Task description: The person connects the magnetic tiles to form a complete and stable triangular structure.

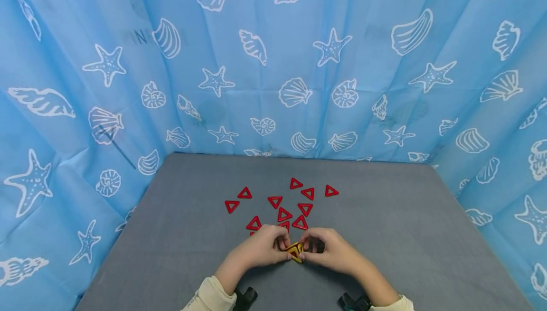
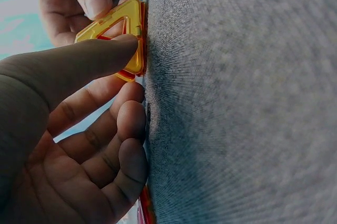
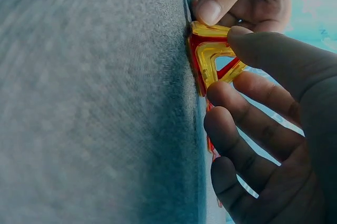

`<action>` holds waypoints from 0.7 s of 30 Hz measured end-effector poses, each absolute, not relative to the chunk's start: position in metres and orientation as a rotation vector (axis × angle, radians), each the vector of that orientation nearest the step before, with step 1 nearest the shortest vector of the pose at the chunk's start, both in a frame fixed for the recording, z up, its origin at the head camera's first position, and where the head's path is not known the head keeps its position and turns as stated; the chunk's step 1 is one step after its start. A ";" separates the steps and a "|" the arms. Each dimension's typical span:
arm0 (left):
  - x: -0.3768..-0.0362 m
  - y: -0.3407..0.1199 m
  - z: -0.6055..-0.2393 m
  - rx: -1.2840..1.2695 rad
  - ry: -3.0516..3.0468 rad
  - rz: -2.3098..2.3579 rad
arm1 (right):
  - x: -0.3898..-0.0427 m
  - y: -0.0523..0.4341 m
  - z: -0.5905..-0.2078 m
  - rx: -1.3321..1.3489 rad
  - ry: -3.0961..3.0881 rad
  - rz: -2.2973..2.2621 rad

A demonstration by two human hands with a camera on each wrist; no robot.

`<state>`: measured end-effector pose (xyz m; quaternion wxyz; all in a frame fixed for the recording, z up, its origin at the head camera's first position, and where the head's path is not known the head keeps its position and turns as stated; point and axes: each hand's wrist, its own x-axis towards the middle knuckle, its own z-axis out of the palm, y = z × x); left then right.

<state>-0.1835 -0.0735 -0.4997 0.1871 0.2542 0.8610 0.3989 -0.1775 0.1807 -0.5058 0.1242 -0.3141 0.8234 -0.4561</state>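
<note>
Both hands meet over the near middle of the table at a small structure of yellow and red triangular magnetic tiles [image 1: 295, 251]. My left hand [image 1: 266, 247] pinches its left side between thumb and fingers. From the other side, my right hand [image 1: 333, 249] pinches it the same way. In the left wrist view, a see-through yellow triangle [image 2: 135, 21] with an open middle stands tilted, low against the table. Red edging shows behind the yellow frame [image 3: 205, 61] in the right wrist view. Fingers cover part of the structure.
Several red triangular tiles [image 1: 283, 214] lie scattered on the grey table [image 1: 384, 206] beyond the hands, some partly hidden by the left hand. A blue curtain [image 1: 273, 88] with white shells and starfish hangs behind and along the sides.
</note>
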 end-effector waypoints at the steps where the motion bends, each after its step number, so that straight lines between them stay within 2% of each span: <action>1: -0.183 -0.073 -0.500 0.714 2.422 1.124 | -0.177 0.181 -0.506 -0.915 2.400 -1.328; 21: -0.183 -0.076 -0.495 0.780 2.371 1.151 | -0.175 0.178 -0.505 -0.917 2.349 -1.295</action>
